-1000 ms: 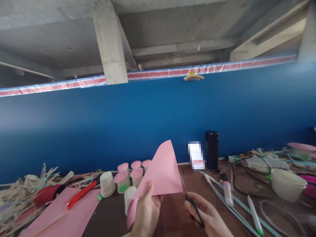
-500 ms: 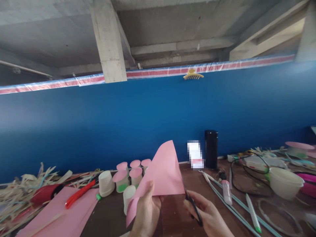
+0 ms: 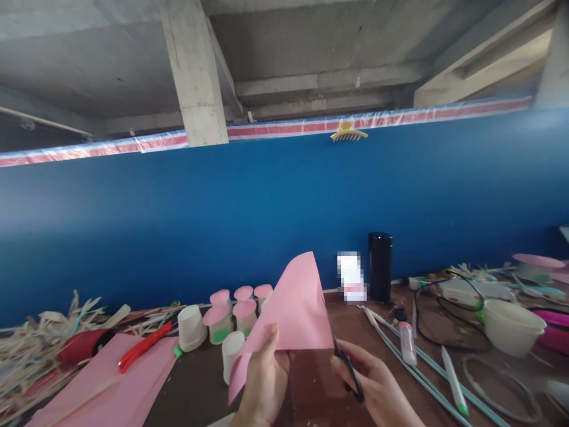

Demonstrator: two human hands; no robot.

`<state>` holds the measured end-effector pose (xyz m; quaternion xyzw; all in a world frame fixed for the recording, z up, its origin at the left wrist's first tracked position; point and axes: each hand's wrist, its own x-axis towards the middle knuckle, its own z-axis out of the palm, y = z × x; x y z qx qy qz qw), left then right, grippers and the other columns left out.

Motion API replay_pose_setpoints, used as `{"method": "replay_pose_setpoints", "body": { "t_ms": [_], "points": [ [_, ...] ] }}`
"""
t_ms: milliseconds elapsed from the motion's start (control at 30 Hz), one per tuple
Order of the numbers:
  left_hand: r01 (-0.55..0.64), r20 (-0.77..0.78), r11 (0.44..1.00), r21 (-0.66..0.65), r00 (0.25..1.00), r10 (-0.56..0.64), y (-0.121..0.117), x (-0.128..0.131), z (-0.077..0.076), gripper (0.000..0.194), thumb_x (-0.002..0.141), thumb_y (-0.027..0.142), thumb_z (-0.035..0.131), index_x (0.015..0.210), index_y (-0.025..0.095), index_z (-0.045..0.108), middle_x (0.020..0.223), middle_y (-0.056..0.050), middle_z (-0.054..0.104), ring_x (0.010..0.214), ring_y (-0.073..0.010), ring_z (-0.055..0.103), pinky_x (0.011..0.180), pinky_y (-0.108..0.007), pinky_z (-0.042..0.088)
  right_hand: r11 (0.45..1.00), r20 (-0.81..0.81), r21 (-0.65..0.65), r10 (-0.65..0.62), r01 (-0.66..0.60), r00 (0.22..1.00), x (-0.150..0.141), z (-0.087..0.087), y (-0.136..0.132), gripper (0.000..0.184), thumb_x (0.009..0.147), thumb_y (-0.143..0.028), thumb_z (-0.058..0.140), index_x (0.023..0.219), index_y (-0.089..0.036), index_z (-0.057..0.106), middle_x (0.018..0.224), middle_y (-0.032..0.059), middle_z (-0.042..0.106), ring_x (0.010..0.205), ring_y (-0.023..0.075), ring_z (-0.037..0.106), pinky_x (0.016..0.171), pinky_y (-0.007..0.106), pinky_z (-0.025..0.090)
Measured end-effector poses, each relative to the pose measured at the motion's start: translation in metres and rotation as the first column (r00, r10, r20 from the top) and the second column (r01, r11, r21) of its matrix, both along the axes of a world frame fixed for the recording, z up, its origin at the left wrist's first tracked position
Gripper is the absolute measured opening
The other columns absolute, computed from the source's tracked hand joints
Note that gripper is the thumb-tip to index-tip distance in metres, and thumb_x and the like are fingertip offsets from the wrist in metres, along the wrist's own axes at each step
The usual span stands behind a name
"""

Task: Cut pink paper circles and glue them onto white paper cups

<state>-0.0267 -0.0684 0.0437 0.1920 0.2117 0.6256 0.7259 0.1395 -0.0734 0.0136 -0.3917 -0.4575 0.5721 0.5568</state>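
A sheet of pink paper (image 3: 296, 308) is raised above the brown table, its top curling to a point. My left hand (image 3: 265, 379) pinches its lower left part, thumb on the near face. Black-handled scissors (image 3: 349, 370) sit in my right hand (image 3: 371, 379), with fingers in the handles. Their blades lie along the sheet's right edge, and how far apart they are I cannot make out. Just behind the paper stand several small white cups topped with pink paper (image 3: 219, 323), some with green on their sides. Two plain white cups (image 3: 192, 328) stand upside down near them.
More pink sheets (image 3: 102, 391) lie at left under a red-handled tool (image 3: 144, 347), beside a heap of paper strips (image 3: 40, 356). A black cylinder (image 3: 380, 267) stands by the blue wall. Rightward are a marker (image 3: 454, 379), pale blue cords (image 3: 413, 370) and a cream bowl (image 3: 513, 326).
Hardly anything differs. The pink paper, the scissors and both hands keep nearly the same place, and the whole view has shifted very slightly.
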Motion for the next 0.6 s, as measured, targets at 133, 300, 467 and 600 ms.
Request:
{"method": "replay_pose_setpoints", "body": {
  "t_ms": [133, 300, 467, 600],
  "points": [
    [-0.021, -0.031, 1.0, -0.023, 0.999, 0.021, -0.001, 0.0, 0.003, 0.036, 0.086, 0.028, 0.054, 0.114, 0.007, 0.059, 0.092, -0.015, 0.071, 0.095, -0.0247, 0.066, 0.09, -0.036, 0.049, 1.0, 0.011, -0.003, 0.015, -0.015, 1.0, 0.0, 0.0, -0.001, 0.041, 0.056, -0.034, 0.08, 0.094, -0.02, 0.075, 0.059, -0.0032, 0.057, 0.052, 0.0101, 0.042, 0.048, 0.02, 0.034],
    [-0.045, -0.062, 0.999, 0.023, 0.997, 0.046, 0.0, 0.001, -0.005, 0.038, 0.083, 0.03, 0.059, 0.116, 0.01, 0.058, 0.093, -0.013, 0.071, 0.091, -0.0242, 0.067, 0.085, -0.035, 0.052, 1.0, 0.024, 0.017, 0.008, -0.008, 1.0, -0.001, 0.003, -0.003, 0.04, 0.055, -0.037, 0.08, 0.092, -0.02, 0.076, 0.056, -0.0035, 0.056, 0.051, 0.0106, 0.043, 0.049, 0.021, 0.037],
    [-0.093, -0.125, 0.995, 0.025, 0.988, 0.095, 0.003, 0.002, -0.012, 0.04, 0.082, 0.031, 0.061, 0.116, 0.011, 0.059, 0.096, -0.013, 0.071, 0.09, -0.0246, 0.067, 0.081, -0.034, 0.053, 0.998, 0.027, 0.043, 0.046, -0.048, 0.999, -0.001, 0.005, -0.004, 0.037, 0.058, -0.036, 0.079, 0.093, -0.022, 0.075, 0.058, -0.0033, 0.059, 0.059, 0.0131, 0.05, 0.057, 0.022, 0.043],
    [-0.232, -0.155, 0.973, 0.012, 0.961, 0.231, 0.006, 0.002, -0.011, 0.04, 0.081, 0.025, 0.063, 0.118, 0.011, 0.058, 0.1, -0.013, 0.07, 0.09, -0.0232, 0.067, 0.08, -0.031, 0.054, 0.997, 0.032, 0.046, 0.064, -0.065, 0.997, 0.0, 0.0, -0.002, 0.036, 0.065, -0.035, 0.076, 0.098, -0.022, 0.074, 0.055, -0.0044, 0.056, 0.052, 0.0099, 0.045, 0.053, 0.02, 0.042]
  ]
}}
